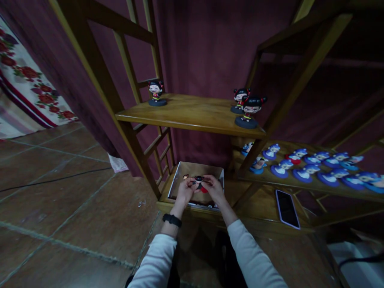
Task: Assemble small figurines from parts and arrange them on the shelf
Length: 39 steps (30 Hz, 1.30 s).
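Between my two hands is a small black-haired figurine (198, 181), held over an open cardboard box (217, 175) on the lowest shelf. My left hand (185, 190) closes its fingers on the figurine's left side. From the other side my right hand (213, 187) pinches it, and something red shows just below. Part of another figurine (185, 177) is visible inside the box, left of the held one. The fingers partly hide the held figurine's body and base.
One black-haired figurine (155, 93) stands at the left of the upper shelf (192, 112); two more, including a front figurine (250, 112), stand at its right. Several blue-haired figurines (306, 173) fill the right shelf. A phone (287, 208) lies below them. Wooden posts (99, 80) frame the shelves.
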### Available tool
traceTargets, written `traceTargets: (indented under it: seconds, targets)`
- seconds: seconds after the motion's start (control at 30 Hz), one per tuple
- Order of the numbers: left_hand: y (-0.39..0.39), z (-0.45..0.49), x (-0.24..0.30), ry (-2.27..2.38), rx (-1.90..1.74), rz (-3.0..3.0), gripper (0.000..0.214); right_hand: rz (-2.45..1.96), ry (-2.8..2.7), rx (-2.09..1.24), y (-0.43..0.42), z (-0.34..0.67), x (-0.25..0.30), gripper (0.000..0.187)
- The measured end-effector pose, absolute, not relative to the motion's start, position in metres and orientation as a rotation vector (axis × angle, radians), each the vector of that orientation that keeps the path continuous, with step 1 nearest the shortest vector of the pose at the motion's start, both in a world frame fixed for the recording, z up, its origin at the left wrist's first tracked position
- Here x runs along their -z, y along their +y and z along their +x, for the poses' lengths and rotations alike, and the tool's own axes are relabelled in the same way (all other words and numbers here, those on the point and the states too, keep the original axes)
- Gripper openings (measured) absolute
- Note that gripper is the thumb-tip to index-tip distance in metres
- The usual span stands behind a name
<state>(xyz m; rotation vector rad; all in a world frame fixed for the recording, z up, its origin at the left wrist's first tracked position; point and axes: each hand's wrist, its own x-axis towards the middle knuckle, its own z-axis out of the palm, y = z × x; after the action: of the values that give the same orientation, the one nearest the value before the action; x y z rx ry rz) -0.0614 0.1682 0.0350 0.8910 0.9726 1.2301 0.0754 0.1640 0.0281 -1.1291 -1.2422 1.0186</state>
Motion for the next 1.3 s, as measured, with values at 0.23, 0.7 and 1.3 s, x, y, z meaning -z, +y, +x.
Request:
traceTargets:
  seconds: [0.23,0.7,1.3]
  targets:
    - [0.171,-0.057,-0.029,0.967,-1.273,1.059,0.034,-1.131,-1.508,-0.985,0.158,0.079,-0.041,0.040]
    - [0.170,-0.047,-0.023,1.045,-1.278,0.998,0.025,-1.255,-1.587,-0.828,0.158,0.079,-0.040,0.028]
    - [0.166,-0.049,-0.028,1.098,-1.284,0.865,0.025,-1.212,-1.578,-0.818,0.159,0.076,-0.033,0.029]
